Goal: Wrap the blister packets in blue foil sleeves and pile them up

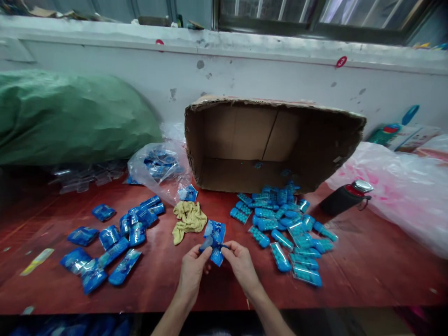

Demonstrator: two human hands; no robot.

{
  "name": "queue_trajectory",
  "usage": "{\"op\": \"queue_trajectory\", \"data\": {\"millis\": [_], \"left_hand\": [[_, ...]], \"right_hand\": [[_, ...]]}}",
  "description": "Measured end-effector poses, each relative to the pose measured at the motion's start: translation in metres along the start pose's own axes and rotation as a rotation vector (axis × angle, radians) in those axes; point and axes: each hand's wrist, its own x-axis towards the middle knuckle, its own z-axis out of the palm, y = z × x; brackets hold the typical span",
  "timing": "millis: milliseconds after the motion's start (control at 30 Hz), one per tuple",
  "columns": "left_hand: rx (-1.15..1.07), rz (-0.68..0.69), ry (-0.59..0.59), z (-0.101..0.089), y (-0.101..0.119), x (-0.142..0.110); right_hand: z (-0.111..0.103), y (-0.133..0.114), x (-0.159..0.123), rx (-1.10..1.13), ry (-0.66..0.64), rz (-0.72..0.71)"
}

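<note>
My left hand and my right hand are close together at the front of the table. Between them they pinch a small dark blue plastic sleeve, one end in each hand. Flat printed blue sleeves lie just beyond and beneath my fingertips. To the right is a pile of clear, blue-ended packs filled with small turquoise pieces. Several packs in shiny blue printed wraps are spread out on the left. A crumpled yellow cloth lies just beyond my left hand.
An open cardboard box lies on its side at the back of the red table. A clear bag of blue sleeves and a green sack stand to its left. A dark bottle leans near pinkish plastic bags on the right.
</note>
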Motion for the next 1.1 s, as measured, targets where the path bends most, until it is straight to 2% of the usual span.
{"op": "queue_trajectory", "data": {"millis": [167,267,500,733,800,900,967,1033,1100], "left_hand": [[-0.143,-0.014,0.099,0.003,-0.004,0.001],[-0.183,-0.032,0.125,0.005,-0.006,0.002],[-0.245,-0.035,0.189,0.009,-0.007,0.002],[-0.14,0.018,0.282,0.012,-0.005,0.004],[-0.161,-0.012,0.238,0.013,0.0,0.003],[-0.228,-0.123,0.104,0.014,0.006,-0.002],[-0.252,-0.195,0.037,0.012,0.009,-0.005],[-0.286,-0.244,0.016,0.01,0.009,-0.007],[-0.333,-0.287,0.017,0.007,0.008,-0.008]], "right_hand": [[0.011,0.005,0.0,0.193,0.027,0.103],[0.016,0.008,0.002,0.241,0.045,0.103],[0.024,0.018,0.004,0.121,0.086,-0.002],[0.032,0.027,0.009,-0.038,0.206,-0.032],[0.031,0.026,0.01,-0.067,0.213,-0.058],[0.025,0.021,0.01,-0.098,0.211,-0.079],[0.016,0.013,0.007,-0.18,0.167,-0.115],[0.001,0.004,0.004,-0.379,0.116,-0.214],[-0.02,-0.003,0.002,-0.694,0.173,-0.333]]}}
